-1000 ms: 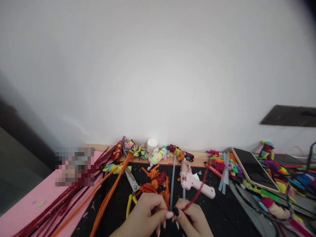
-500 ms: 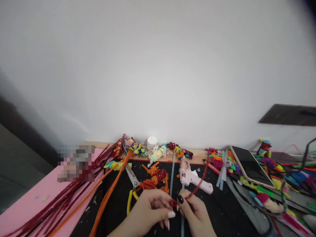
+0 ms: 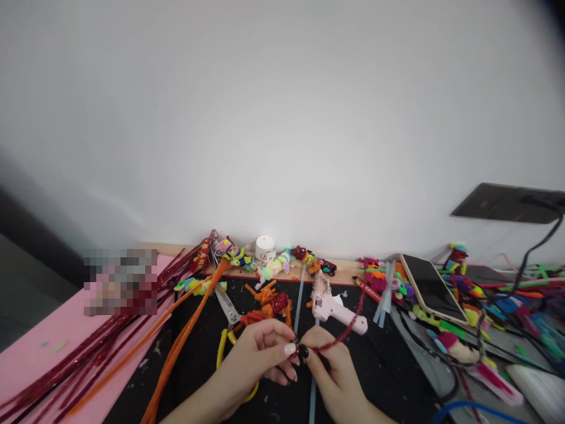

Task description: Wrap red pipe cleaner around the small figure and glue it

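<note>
Red tinsel stem within right grip

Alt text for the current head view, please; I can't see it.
Left hand and right hand pinch a glittery red pipe cleaner above a black mat, its free length curving up past the right hand. Beyond lie scissors, a pale pink glue gun and a phone.

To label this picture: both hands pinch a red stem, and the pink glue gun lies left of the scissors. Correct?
No: in the head view, the glue gun lies right of the scissors. Left hand and right hand do pinch the red stem.
</note>
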Motion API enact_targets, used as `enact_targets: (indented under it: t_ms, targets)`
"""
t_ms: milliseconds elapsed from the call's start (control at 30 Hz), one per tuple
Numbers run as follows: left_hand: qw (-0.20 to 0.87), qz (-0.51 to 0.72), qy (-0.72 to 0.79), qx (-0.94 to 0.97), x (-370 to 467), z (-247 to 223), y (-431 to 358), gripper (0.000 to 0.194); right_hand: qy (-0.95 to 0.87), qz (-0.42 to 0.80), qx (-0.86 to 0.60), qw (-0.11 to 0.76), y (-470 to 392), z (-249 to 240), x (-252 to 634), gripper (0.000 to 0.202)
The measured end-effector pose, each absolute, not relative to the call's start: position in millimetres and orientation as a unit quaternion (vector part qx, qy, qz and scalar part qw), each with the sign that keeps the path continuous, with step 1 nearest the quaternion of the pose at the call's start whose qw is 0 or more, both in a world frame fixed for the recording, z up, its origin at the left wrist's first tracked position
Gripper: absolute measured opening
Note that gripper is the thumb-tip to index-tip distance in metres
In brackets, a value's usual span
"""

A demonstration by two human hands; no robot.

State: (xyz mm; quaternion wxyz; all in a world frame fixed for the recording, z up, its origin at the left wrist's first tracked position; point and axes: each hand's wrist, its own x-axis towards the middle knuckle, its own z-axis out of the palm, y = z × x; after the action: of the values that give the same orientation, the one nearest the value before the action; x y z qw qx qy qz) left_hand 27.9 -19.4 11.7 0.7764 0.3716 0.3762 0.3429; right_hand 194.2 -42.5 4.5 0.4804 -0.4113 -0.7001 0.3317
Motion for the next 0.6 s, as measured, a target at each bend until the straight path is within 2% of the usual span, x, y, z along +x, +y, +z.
enact_targets:
  t_ms: [133, 400, 600]
  targets:
    - [0.76, 0.349, 0.386, 0.39, 26.4, 12.0, -18.3, 0.03, -0.677, 0.353, -0.437, 0.476, -42.7, 2.7, 195.2, 0.022]
    - [0.71, 0.381, 0.403, 0.434, 23.0, 10.8, -12.6, 0.025, -0.503, 0.509, -0.468, 0.519, -40.5, -4.7, 193.5, 0.034]
    - [0.672, 0.387, 0.42, 0.471, 20.9, 8.0, -10.6, 0.018, -0.477, 0.518, -0.486, 0.517, -35.6, 1.0, 191.7, 0.041]
